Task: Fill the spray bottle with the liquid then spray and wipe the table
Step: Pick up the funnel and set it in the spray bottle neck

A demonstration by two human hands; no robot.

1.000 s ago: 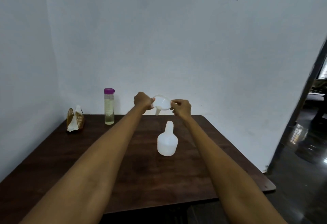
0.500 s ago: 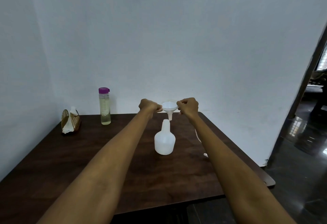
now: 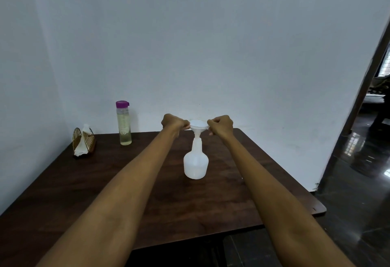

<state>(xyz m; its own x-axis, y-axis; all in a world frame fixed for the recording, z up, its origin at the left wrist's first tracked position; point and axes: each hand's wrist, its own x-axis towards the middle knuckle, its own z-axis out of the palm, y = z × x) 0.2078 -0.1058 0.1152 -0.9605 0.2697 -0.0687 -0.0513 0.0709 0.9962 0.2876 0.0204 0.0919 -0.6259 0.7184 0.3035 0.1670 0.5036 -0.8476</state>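
Near the far left corner of the dark wooden table (image 3: pixel 84 182) we see a napkin holder (image 3: pixel 83 142) and, just right of it along the far edge, a purple-capped bottle (image 3: pixel 124 123) of pale liquid. Our left hand (image 3: pixel 174 122) and right hand (image 3: pixel 221 126) each pinch the rim of a white funnel (image 3: pixel 198 126), fingers curled. Its stem sits in the neck of the white spray bottle (image 3: pixel 196 162), upright directly below, mid-table.
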